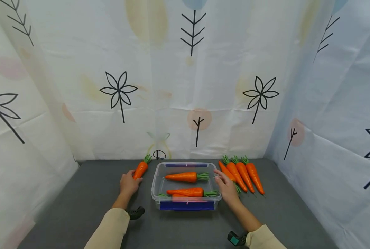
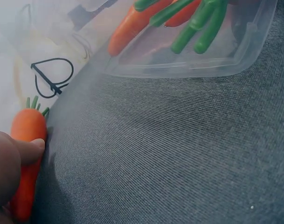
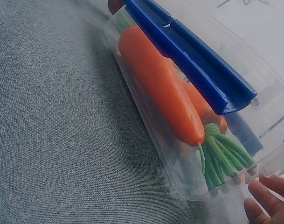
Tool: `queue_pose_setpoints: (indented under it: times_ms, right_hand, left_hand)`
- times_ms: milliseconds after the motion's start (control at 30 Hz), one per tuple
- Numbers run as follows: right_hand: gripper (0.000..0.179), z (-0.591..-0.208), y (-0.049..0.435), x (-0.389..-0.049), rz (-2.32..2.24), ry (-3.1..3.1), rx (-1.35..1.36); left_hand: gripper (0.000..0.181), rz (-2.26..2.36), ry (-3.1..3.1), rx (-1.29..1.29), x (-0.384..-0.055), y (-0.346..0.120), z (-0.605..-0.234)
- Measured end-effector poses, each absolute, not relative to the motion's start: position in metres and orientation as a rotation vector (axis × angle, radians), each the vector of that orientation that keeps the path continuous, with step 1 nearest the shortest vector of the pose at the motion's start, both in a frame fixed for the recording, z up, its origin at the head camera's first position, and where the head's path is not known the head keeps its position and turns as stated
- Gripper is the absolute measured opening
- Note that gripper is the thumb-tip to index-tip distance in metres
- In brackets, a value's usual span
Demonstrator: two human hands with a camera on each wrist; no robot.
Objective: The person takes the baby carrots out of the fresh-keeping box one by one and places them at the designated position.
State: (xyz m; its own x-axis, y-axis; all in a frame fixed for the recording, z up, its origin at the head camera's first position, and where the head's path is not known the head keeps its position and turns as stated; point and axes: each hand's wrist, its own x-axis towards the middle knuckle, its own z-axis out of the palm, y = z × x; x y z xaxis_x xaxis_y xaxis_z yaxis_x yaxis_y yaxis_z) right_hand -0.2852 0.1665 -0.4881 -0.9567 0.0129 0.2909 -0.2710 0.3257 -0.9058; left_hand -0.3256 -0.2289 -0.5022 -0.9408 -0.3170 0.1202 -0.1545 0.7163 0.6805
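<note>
My left hand [image 1: 129, 183] holds an orange carrot [image 1: 140, 169] with a green top, left of the clear plastic box. In the left wrist view, the thumb lies across that carrot [image 2: 27, 126]. The clear box [image 1: 188, 199] has blue latches. Inside it one carrot [image 1: 182, 177] lies across the middle, another carrot [image 1: 185, 192] lies near the front wall, and part of a further one shows beneath. At the box's right end is my right hand [image 1: 228, 189], fingers loosely extended by the rim; whether they touch it I cannot tell.
Several carrots [image 1: 242, 173] lie side by side on the grey tabletop [image 1: 110, 228], right of the box. A printed curtain [image 1: 160, 69] hangs behind the table and along both sides.
</note>
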Motion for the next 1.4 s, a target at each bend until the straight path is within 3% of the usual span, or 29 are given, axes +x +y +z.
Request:
queue_pose_setpoints:
  times_ms: [500,1100,1400]
  right_hand:
    - [0.035,-0.488,0.167,-0.284,1.644,-2.351,0.232]
    - [0.036,-0.488,0.168,-0.286,1.646,-2.343,0.241]
    - [0.036,-0.488,0.166,-0.284,1.643,-2.330,0.257]
  left_hand:
    - [0.060,-1.060,-2.748,0.313,-0.320,-0.237,-0.494]
    - [0.054,-1.163,-2.786,0.248,-0.323,-0.237,-0.489]
    - [0.046,-1.157,-2.761,0.201,-0.324,-0.230,-0.459]
